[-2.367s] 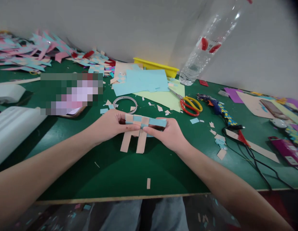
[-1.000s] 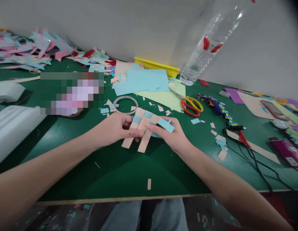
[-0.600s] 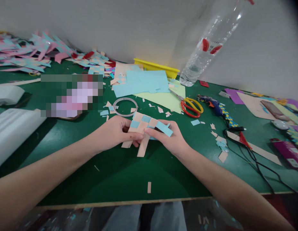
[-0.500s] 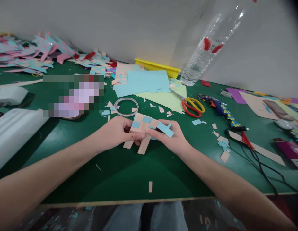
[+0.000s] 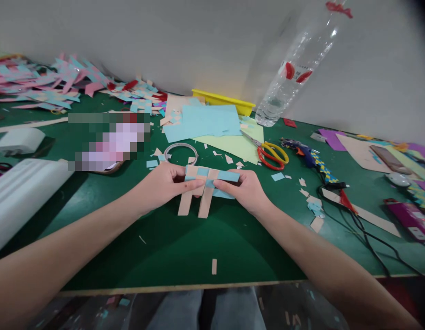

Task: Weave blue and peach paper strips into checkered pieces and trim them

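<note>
A small woven piece of peach and light-blue paper strips (image 5: 208, 174) is held between both hands above the green table. My left hand (image 5: 169, 184) pinches its left side, thumb lying across the front. My right hand (image 5: 246, 190) pinches the right side, thumb on a blue square. Two peach strip ends hang down from the weave, and blue ends stick out to the right. The fingers behind the paper are mostly hidden. Just beyond the weave lies a roll of tape (image 5: 181, 153), with paper scraps around it.
Scissors (image 5: 272, 156) with red and yellow handles lie right of the blue paper sheet (image 5: 210, 123). A plastic bottle (image 5: 291, 75) stands behind. A blurred-out phone (image 5: 109, 146) and white adapter (image 5: 20, 140) are at left. Black cables (image 5: 365, 229) run along the right; paper strips (image 5: 44, 82) pile up far left.
The woven paper has been turned so its top edge lies more level. My left thumb has moved onto its front, and the blue strip at right now points sideways rather than down.
</note>
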The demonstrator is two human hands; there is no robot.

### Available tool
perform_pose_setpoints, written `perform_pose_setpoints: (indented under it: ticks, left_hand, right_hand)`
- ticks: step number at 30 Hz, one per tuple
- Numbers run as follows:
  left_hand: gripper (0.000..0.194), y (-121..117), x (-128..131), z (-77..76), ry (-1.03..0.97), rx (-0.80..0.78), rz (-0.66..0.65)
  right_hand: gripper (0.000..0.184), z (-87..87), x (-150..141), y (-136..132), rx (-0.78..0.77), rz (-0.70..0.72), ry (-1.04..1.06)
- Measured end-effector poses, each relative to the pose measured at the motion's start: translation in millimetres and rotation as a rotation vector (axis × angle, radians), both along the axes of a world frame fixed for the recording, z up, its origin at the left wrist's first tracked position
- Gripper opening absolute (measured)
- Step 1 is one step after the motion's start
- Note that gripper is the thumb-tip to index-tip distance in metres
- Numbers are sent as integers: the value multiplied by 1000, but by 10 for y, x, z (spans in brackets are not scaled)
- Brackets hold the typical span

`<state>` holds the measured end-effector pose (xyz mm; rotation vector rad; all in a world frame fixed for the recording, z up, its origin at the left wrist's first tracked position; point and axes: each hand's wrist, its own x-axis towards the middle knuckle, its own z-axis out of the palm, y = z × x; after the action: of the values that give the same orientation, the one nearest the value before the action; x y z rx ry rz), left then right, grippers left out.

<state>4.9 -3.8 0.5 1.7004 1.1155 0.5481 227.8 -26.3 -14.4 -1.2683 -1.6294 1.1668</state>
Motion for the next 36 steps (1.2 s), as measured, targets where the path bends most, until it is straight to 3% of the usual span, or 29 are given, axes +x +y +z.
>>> perform_pose_setpoints:
  ticks: [6,11,18,36]
  left_hand:
    - [27,-20,41,20,52,114,30]
    - [30,-19,33,62,121,181,77]
    - [27,-36,49,61,-8,80,-5]
    - [28,17,-2,1,3,9,57]
  right_hand:
    - [28,17,-13,-32,-4,83,-73]
    - [25,17,-11,-18,-7,82,53]
    - [26,-11,15,-16,28,98,-6]
    - [27,-14,22,-14,75,76,-146]
